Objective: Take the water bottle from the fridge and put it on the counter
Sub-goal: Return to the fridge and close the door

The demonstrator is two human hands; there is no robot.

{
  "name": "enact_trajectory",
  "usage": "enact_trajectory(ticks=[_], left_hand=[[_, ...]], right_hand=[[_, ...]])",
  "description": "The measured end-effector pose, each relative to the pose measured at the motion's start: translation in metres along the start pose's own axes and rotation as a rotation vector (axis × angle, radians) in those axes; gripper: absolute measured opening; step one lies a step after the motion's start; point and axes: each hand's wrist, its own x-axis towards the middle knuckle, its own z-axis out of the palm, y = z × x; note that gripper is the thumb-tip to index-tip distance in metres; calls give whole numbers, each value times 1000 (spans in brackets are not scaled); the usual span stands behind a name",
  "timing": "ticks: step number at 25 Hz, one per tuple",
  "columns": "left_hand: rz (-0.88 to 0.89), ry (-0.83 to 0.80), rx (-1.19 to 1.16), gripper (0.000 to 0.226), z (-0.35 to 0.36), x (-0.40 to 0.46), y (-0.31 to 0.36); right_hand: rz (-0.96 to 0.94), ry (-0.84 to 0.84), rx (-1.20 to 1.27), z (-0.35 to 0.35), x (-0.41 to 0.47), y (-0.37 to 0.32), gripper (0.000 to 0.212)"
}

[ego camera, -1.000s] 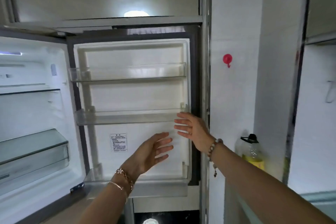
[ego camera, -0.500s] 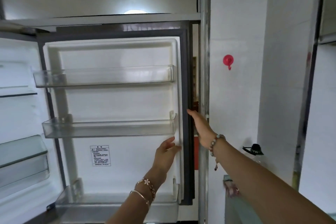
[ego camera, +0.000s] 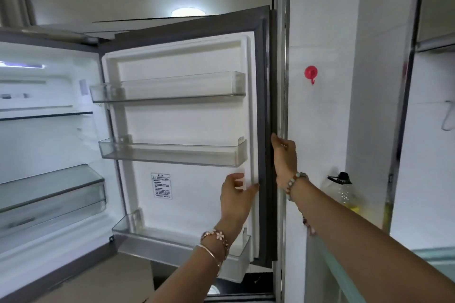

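The fridge door stands open, its three clear door racks empty. My left hand is closed on the white inner edge of the door below the middle rack. Wrapped around the door's grey outer edge is my right hand. A clear bottle with a black cap and yellowish liquid stands to the right, against the white wall beside the counter. No bottle shows on the lit shelves inside the fridge.
A red hook is stuck on the white wall right of the fridge. A metal frame strip runs down next to the door's edge. A glass drawer sits low inside the fridge. A brown surface lies below it.
Both hands were open in front of the door a second ago; they have since moved right and closed on its right edge. The door now sits at a different angle.
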Motion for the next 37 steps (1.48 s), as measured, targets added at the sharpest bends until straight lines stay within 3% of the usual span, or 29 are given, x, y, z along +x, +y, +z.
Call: enact_trajectory(ticks=[4,9,12,17,20,24,29,37], left_hand=[[225,13,143,34,-42,-74,7],[374,157,302,64,-119,-152,5],[425,277,358,87,-173,-191,1],[374,489,356,101,-283,-223,-3],[254,542,310,85,-353,-240,-11],[217,624,354,41,-434,-239,-10],[149,710,291,45,-510,-210,-15],[43,895,314,27,-587,-153,-37]], right_hand=[[-168,25,-27,3,-94,-20,32],[-324,29,-53,28,-219,-45,30],[-394,-103,-60,67,-286,-57,43],[-520,-426,26,165,-380,-73,69],[-579,-597,27,235,-419,-77,89],[-645,-657,-12,326,-462,-78,100],[-715,-632,-79,418,-486,-62,105],[-819,-550,-250,522,-497,-39,103]])
